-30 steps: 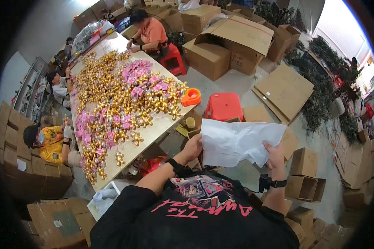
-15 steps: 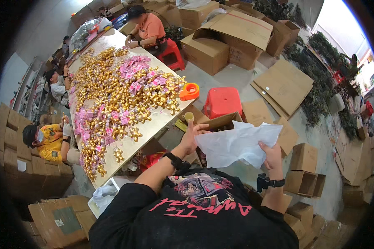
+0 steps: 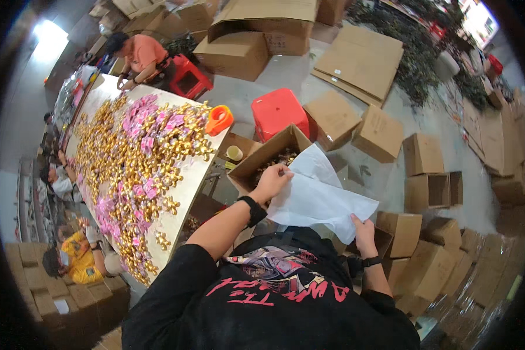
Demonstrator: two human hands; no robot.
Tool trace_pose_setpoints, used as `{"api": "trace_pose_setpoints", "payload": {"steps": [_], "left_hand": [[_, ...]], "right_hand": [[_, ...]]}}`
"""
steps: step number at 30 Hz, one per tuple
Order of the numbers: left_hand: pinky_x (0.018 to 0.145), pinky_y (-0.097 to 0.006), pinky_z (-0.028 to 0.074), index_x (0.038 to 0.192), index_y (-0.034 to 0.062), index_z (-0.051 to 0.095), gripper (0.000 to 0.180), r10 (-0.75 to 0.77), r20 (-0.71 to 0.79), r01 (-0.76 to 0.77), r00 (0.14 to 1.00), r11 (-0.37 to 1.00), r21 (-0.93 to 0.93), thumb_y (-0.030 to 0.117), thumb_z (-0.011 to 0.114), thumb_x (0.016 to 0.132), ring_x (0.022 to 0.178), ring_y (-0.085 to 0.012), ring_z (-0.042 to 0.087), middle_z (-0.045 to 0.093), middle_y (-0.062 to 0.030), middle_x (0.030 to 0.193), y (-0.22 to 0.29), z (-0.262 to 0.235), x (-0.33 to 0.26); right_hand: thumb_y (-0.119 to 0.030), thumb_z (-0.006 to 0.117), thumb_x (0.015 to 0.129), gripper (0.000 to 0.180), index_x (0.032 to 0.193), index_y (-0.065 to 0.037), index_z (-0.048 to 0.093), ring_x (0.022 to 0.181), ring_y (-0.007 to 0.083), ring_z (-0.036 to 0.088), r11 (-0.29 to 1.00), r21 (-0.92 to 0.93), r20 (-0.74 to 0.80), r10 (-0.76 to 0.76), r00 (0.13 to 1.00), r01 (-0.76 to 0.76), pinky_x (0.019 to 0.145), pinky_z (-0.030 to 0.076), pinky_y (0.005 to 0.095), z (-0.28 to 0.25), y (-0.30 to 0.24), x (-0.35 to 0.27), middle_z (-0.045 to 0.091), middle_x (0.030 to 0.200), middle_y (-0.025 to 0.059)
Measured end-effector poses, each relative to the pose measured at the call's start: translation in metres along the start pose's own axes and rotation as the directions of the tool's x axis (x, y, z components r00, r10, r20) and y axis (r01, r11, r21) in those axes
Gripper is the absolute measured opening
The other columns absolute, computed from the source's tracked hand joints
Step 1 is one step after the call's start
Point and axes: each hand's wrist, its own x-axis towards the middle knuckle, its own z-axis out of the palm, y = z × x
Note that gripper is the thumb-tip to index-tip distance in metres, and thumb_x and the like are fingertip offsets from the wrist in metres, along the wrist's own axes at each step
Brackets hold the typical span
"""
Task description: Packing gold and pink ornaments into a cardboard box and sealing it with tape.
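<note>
A thin white sheet [image 3: 324, 201], possibly paper or plastic, is stretched between my hands in front of my chest. My left hand [image 3: 274, 181] pinches its upper left edge, fingers pressed together. At the lower right corner, my right hand [image 3: 364, 233] grips it between thumb and fingers. Just beyond my left hand stands an open cardboard box [image 3: 248, 175], with small gold-coloured pieces [image 3: 283, 157] inside. The sheet and my left hand hide part of the box.
A table [image 3: 201, 175] on the left bears a heap of gold pieces [image 3: 122, 157] and pink packets. An orange tape dispenser [image 3: 220, 119] sits at its edge. A red stool [image 3: 280, 114] stands beyond the box. Several cartons [image 3: 379, 133] lie around on the right. Co-workers sit around the table.
My left hand has closed on the sheet's edge after being spread beside it. The sheet hangs lower and wider. My view has turned right, showing more of the open box.
</note>
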Motion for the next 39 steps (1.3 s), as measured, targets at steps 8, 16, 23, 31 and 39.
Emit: {"api": "trace_pose_setpoints", "payload": {"steps": [8, 16, 23, 31, 39], "left_hand": [[0.073, -0.036, 0.050, 0.085, 0.0010, 0.067, 0.023, -0.093, 0.083, 0.071, 0.992, 0.969, 0.237, 0.023, 0.071, 0.080, 0.077, -0.0237, 0.065, 0.069, -0.0152, 0.082, -0.022, 0.030, 0.057], [0.068, -0.030, 0.050, 0.083, 0.0001, 0.068, 0.021, -0.053, 0.253, 0.014, 0.966, 0.988, 0.155, 0.019, 0.075, 0.078, 0.072, -0.0132, 0.061, 0.068, -0.0069, 0.077, -0.020, 0.056, 0.068], [0.077, -0.027, 0.049, 0.121, -0.0012, 0.058, 0.045, -0.234, 0.254, 0.277, 0.938, 0.950, -0.146, 0.014, 0.075, 0.082, 0.085, -0.0117, 0.061, 0.068, -0.0074, 0.097, -0.007, 0.038, 0.045], [0.072, -0.029, 0.050, 0.108, -0.0024, 0.067, 0.026, -0.290, 0.302, 0.369, 0.908, 0.896, -0.249, 0.014, 0.068, 0.087, 0.077, -0.0113, 0.061, 0.066, -0.0029, 0.088, -0.004, -0.045, -0.018], [0.063, -0.025, 0.046, 0.094, -0.0008, 0.068, 0.013, -0.409, -0.226, 0.234, 0.884, 0.807, -0.542, 0.011, 0.068, 0.088, 0.068, -0.0097, 0.058, 0.067, -0.0016, 0.084, -0.029, -0.059, -0.068]], "right_hand": [[-0.011, 0.065, 0.089, 0.028, 0.110, 0.008, 0.062, 0.090, 0.0181, 0.063, 0.988, -0.051, -0.029, 0.147, 0.989, -0.148, 0.079, 0.050, 0.0337, -0.027, 0.071, 0.010, 0.067, 0.103, 0.0112], [-0.018, 0.071, 0.082, 0.032, 0.102, 0.007, 0.066, 0.081, 0.0172, 0.063, 0.911, -0.254, -0.057, 0.321, 0.945, -0.325, 0.072, 0.050, 0.0319, -0.033, 0.062, 0.006, 0.068, 0.095, 0.0094], [0.001, 0.060, 0.085, 0.032, 0.116, 0.008, 0.058, 0.096, 0.0240, 0.063, 0.978, 0.147, -0.044, 0.156, 0.987, -0.148, 0.085, 0.050, 0.0354, -0.060, 0.046, 0.020, 0.065, 0.110, 0.0121], [0.005, 0.063, 0.082, 0.029, 0.111, 0.005, 0.060, 0.092, 0.0166, 0.063, 0.993, 0.119, 0.219, -0.052, 0.974, 0.027, 0.084, 0.049, 0.0296, -0.019, -0.056, 0.082, 0.067, 0.106, 0.0089], [0.003, 0.065, 0.079, 0.020, 0.097, 0.002, 0.057, 0.086, 0.0195, 0.062, 0.957, -0.203, 0.259, -0.150, 0.954, 0.205, 0.077, 0.049, 0.0318, 0.064, -0.097, 0.154, 0.065, 0.097, 0.0103]]}}
